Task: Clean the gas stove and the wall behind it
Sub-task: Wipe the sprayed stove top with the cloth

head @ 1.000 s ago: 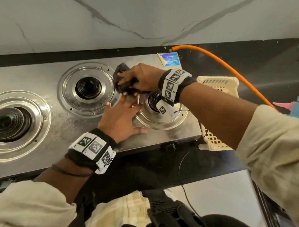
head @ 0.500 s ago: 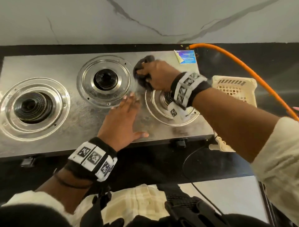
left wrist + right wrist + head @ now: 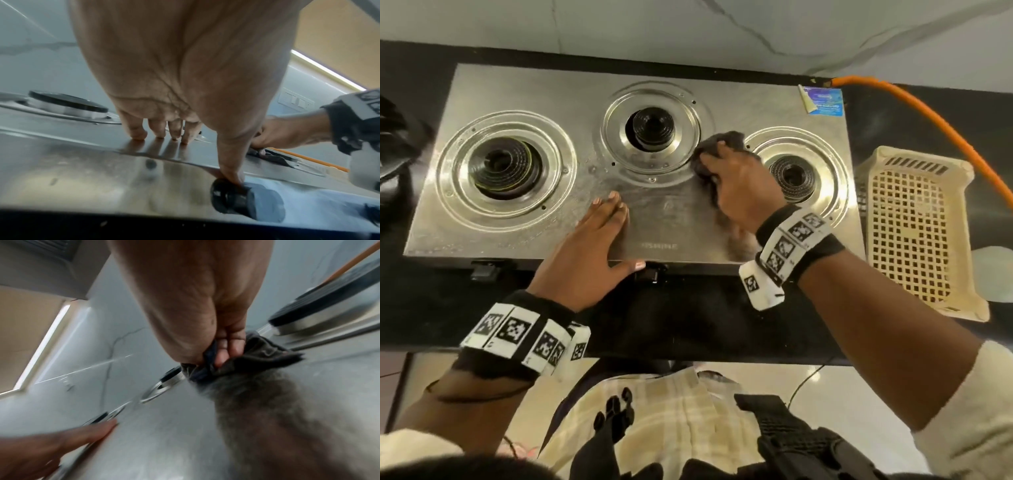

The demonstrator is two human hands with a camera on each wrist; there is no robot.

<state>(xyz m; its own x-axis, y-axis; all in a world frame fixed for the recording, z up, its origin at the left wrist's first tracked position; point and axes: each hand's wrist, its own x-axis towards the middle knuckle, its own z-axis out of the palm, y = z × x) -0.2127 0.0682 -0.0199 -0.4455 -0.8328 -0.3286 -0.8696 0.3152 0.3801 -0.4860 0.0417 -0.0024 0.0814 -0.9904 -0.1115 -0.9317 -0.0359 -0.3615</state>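
Note:
A steel three-burner gas stove [image 3: 551,226] lies on a black counter below a white marble wall [image 3: 654,31]. My right hand [image 3: 736,181] grips a dark crumpled cloth [image 3: 717,144] and presses it on the stove top between the middle burner [image 3: 652,128] and the right burner [image 3: 794,176]. In the right wrist view the fingers curl round the cloth [image 3: 252,358]. My left hand [image 3: 592,246] lies flat on the stove's front part, fingers straight [image 3: 135,131], with the thumb at the front edge above a black knob [image 3: 228,196].
An orange gas hose [image 3: 928,116] runs from the stove's back right corner across the counter. A cream plastic basket [image 3: 914,233] lies right of the stove. A blue sticker [image 3: 823,102] sits at the back right corner. The left burner [image 3: 505,166] is uncovered.
My right hand has drawn the cloth toward me, from the back of the stove to between the middle and right burners. The left hand has slid back to the stove's front edge.

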